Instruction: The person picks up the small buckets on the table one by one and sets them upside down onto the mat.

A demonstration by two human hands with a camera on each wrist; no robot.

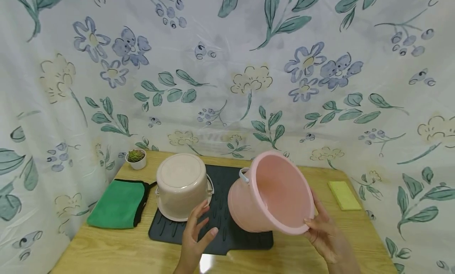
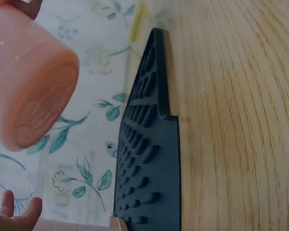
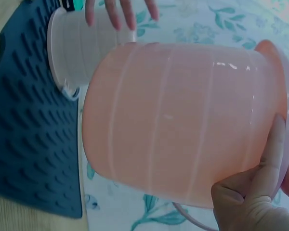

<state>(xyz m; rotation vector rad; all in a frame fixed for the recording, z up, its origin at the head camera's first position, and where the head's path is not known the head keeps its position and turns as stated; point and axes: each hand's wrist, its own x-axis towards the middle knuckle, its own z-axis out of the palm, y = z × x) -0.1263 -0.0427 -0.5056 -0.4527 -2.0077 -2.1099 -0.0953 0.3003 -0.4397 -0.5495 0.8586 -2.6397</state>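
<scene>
My right hand (image 1: 325,234) grips the rim of a pink bucket (image 1: 241,206), thumb and fingers pinched on its right edge. The bucket is tipped, its mouth facing up and to the right; a pale handle (image 1: 244,175) shows at its left side. In the left wrist view the bucket's base (image 2: 43,106) hangs above the dark ribbed drying mat (image 2: 149,144). Fingers spread and holding nothing, my left hand (image 1: 193,238) is by a cream bucket (image 1: 181,187), which stands upside down on the mat's left part.
A green cloth (image 1: 115,205) with black edging lies left of the mat, with a small potted succulent (image 1: 136,159) behind it. On the right of the wooden table (image 1: 291,254) is a yellow sponge cloth (image 1: 344,195). A floral curtain (image 1: 220,108) hangs behind.
</scene>
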